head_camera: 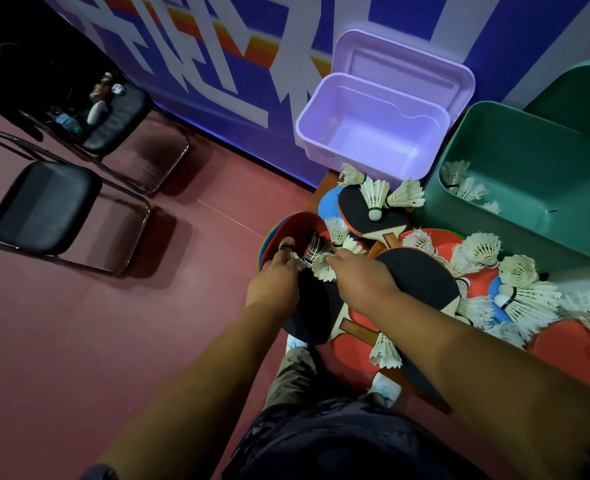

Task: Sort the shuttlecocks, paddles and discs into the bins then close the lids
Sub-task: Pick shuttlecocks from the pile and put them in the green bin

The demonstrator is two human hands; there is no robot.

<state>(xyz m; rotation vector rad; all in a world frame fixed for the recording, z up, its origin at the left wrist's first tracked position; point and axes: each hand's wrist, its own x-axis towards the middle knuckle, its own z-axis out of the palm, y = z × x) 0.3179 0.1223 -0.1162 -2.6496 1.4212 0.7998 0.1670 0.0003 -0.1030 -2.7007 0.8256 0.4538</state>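
Leftward, at nine o'clock, open red floor (182,306) lies beyond the table edge, with two black chairs (44,206) at ten. The left hand (272,289) curls round a dark shuttlecock (316,251). The right hand (359,275) pinches a white shuttlecock (324,268), just beside a black paddle (421,271) and a red disc (297,223). The lilac bin (321,140) sits at twelve and the green bin (477,230) at two, both open. The wall lettering (217,64) is unreadable.

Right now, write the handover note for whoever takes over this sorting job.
Left hand: fingers grip a dark shuttlecock over the pile.
Right hand: pinches a white shuttlecock beside it.
Done: a few shuttlecocks in the green bin; purple bin holds nothing; both lids open.
Left: loose shuttlecocks, paddles and discs lie in the pile; then close lids.
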